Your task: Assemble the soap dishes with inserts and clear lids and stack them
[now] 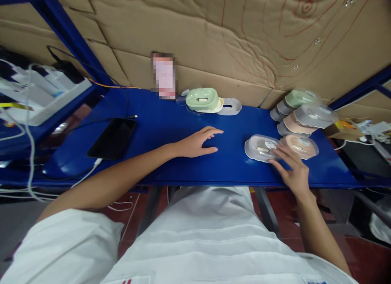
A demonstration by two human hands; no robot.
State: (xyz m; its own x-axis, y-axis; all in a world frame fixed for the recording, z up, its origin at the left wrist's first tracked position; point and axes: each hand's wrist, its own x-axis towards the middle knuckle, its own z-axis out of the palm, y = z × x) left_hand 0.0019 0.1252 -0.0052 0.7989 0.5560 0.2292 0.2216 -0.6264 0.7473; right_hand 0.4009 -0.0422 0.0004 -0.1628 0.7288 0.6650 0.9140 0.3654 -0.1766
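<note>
My left hand (200, 142) hovers over or rests on the middle of the blue table, thumb and fingers apart, with nothing in it. At the right, my right hand (293, 170) has its thumb and fingertips at the right end of a grey oval soap box (255, 148) with a clear cover and a round label. Beside it sits a peach soap box (305, 147), also covered, partly behind my fingers. Toward the back, a light green soap box (201, 98) lies on cream and clear parts, next to a grey slotted tray (233, 107).
Stacked soap boxes (305, 115) in green, grey and peach stand at the back right. A black phone (113, 138) and cables lie at the left. A cardboard wall (195, 35) closes off the back, with a blurred-out rectangle (165, 76) against it. Blue frame posts (71, 35) flank the table.
</note>
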